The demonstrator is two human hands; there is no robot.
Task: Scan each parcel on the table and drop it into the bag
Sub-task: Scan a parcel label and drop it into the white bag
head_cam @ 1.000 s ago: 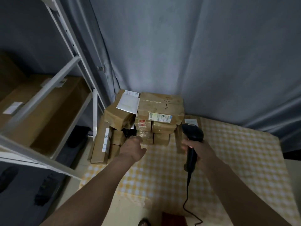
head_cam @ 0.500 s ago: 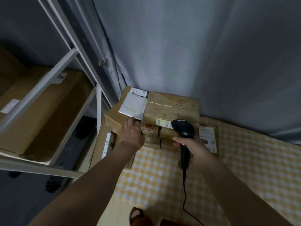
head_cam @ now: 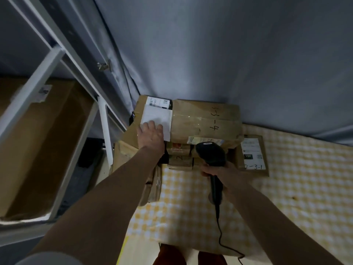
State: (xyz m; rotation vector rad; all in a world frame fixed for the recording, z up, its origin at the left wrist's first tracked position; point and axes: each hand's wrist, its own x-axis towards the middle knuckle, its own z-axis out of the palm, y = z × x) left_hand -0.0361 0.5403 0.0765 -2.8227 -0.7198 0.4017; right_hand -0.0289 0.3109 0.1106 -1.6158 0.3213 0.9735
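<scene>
The parcels sit stacked at the far left corner of the bench (head_cam: 286, 188), which wears a yellow checked cloth. The left hand (head_cam: 151, 135) lies flat, fingers straight, its grip wide on the white label (head_cam: 159, 119) of the left top parcel (head_cam: 133, 134). Just right of that parcel sits the big taped parcel (head_cam: 206, 119). In front of it, the right hand (head_cam: 219, 169) grips the black scanner (head_cam: 211, 153).

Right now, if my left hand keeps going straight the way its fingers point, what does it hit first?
The left hand already rests on the white envelope; further on, probably the labelled parcel against the curtain.
</scene>
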